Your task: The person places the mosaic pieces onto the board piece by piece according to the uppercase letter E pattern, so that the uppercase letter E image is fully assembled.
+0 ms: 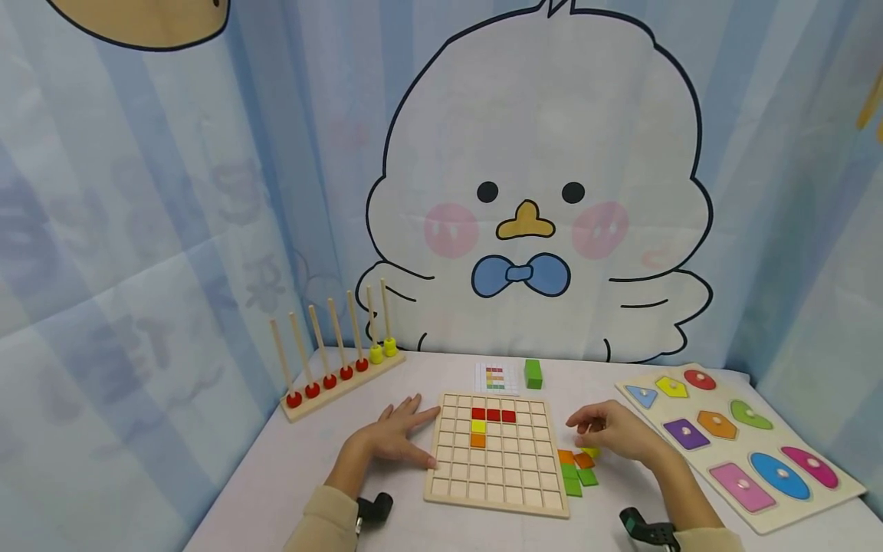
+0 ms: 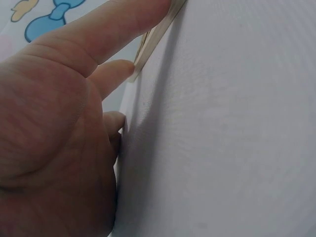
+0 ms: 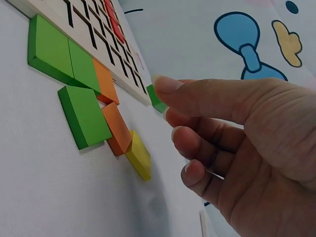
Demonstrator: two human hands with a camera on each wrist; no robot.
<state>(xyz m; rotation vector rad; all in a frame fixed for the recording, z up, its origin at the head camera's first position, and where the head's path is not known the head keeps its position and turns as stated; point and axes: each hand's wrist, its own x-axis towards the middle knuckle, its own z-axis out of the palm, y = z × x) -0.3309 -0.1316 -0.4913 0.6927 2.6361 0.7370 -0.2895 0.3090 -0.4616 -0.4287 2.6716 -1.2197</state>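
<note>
The L hand point(image 1: 395, 435), fingers spread, thumb and index touching the gridded board's point(image 1: 495, 489) L edge, does best holding it w/o shoving. The R hand's point(image 1: 616, 432) fingers curl loosely near the loose tiles point(image 1: 572, 471) by the board's R side, no tile visible btwn them. A pinch by the sides suits (the yellow tile point(image 3: 139, 154) touches an orange one point(image 3: 117, 129), so nudge gently).

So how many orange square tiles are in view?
3. One orange tile sits in the grid board, nearer the person than its yellow tile; another lies against the board's right edge; a third lies askew beside that. More may hide beneath the right hand.
</note>
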